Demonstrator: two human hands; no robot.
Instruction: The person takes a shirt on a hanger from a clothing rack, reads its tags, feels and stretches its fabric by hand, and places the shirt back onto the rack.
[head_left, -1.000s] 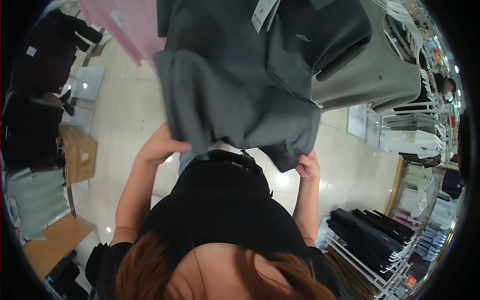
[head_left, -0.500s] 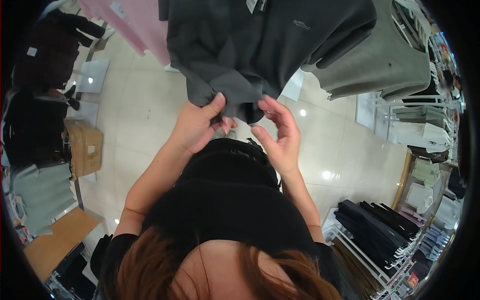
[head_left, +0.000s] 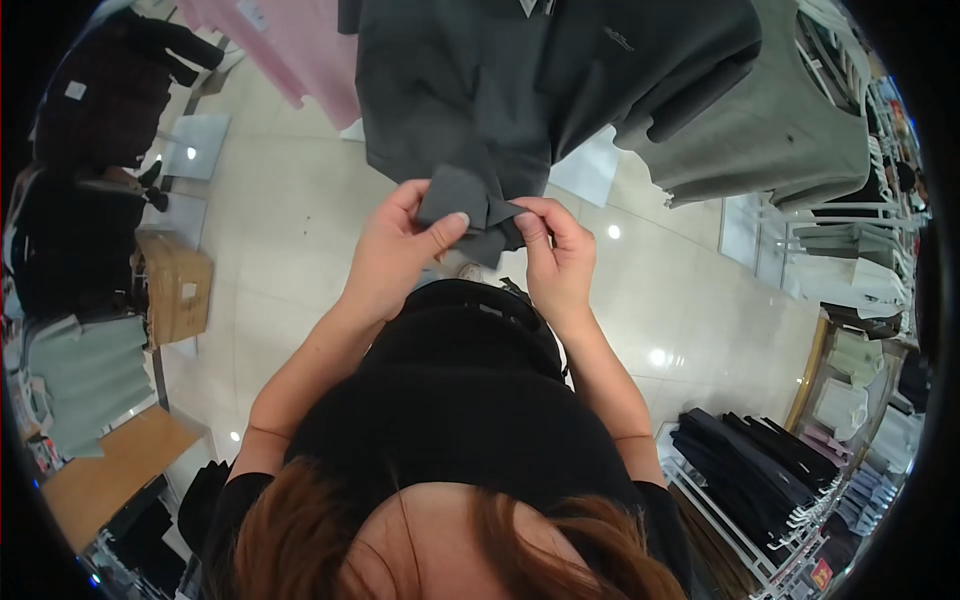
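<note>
The left grip (head_left: 390,250) was closed on the bunched hem (head_left: 456,196) of the dark shirt (head_left: 450,90); the right grip (head_left: 561,258) pinched its edge. Gentle, even tension seemed best against stretching.

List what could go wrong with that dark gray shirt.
The dark gray shirt might crease where its lower part is bunched between the left hand and right hand. A hard tug could shift it; its upper support is out of view. Swinging, it might brush the gray-green garment beside it.

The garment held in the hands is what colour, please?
The garment is dark grey, best seen in the head view.
</note>
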